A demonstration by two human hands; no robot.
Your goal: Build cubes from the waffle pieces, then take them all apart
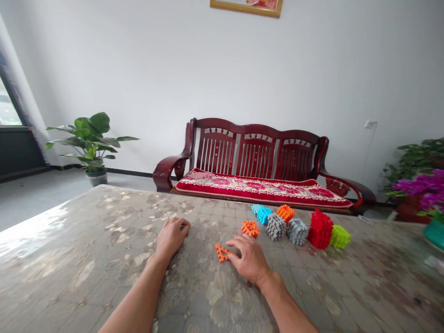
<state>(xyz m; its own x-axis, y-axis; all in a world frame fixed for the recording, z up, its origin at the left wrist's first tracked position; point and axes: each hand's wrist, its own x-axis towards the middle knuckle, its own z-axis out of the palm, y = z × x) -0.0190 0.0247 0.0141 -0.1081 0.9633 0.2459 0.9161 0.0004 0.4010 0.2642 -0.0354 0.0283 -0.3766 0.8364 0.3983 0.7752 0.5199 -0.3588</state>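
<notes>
My right hand (250,260) pinches a flat orange interlocking piece (221,253) with toothed edges and an opening in its middle. The piece is at or just above the tabletop, its right end hidden by the thumb and fingers. Just beyond that hand sits a small stack of orange toothed pieces (250,228). My left hand (170,239) rests on the table to the left, fingers curled in, with nothing visible in it.
On the patterned table (114,259), to the right, stand toothed blocks: blue (264,214), orange (286,213), dark grey (276,226), light grey (298,231), red (319,229) and lime green (340,237). Purple flowers (421,189) stand at far right. Behind is a wooden bench (256,152).
</notes>
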